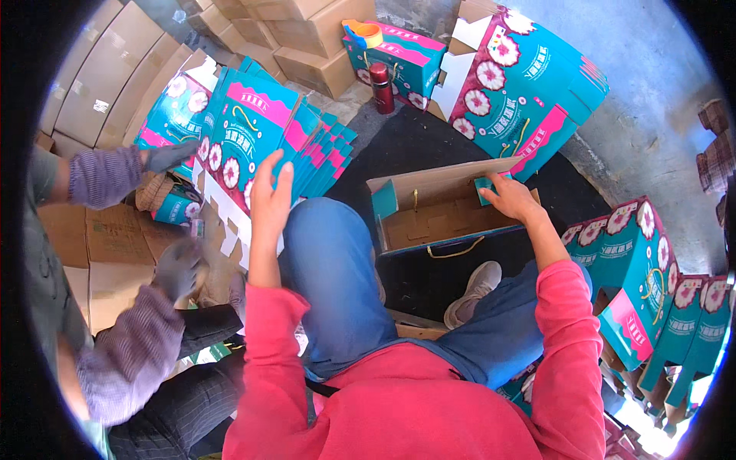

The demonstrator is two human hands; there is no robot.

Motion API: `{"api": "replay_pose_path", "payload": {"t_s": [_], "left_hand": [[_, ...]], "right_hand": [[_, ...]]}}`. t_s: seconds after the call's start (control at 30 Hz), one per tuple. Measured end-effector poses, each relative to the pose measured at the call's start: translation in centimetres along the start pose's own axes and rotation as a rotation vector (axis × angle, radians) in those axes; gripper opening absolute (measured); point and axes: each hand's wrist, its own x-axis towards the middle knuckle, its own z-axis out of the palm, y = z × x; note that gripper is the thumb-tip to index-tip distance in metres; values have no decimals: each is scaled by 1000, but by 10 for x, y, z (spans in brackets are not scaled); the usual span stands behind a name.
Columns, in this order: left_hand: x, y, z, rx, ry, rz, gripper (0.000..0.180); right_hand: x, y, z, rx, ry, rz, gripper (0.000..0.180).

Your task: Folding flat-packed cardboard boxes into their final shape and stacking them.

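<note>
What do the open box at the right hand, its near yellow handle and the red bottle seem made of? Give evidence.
Open box: matte cardboard, bare brown inside with creased flaps. Near yellow handle: probably cord, thin and slightly bowed; finish unclear. Red bottle: glossy, perhaps coated metal from its highlights, though plastic is possible.

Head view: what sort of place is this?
Likely a packing area, perhaps in a warehouse: stacked brown cartons, flat-folded teal boxes, and an open box at the right hand.

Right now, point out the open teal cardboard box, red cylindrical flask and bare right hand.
Open teal cardboard box (pixel 445 221), head view, brown interior.
Red cylindrical flask (pixel 382 96), head view, body.
Bare right hand (pixel 514 198), head view, back.
</note>
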Motion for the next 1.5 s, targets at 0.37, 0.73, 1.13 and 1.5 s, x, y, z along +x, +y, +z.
{"api": "replay_pose_path", "payload": {"t_s": [0.37, 0.73, 1.13, 1.5], "left_hand": [[80, -197, -7, 841, -105, -204, 111], [84, -237, 2, 807, 98, 23, 88], [90, -279, -22, 486, 378, 152, 37], [32, -455, -188, 438, 760, -523, 79]], "right_hand": [[8, -9, 2, 27, 44, -57, 49], [56, -143, -70, 170, 353, -262, 11], [277, -398, 49, -101, 402, -823, 63], [340, -432, 112, -275, 259, -581, 74]]}}
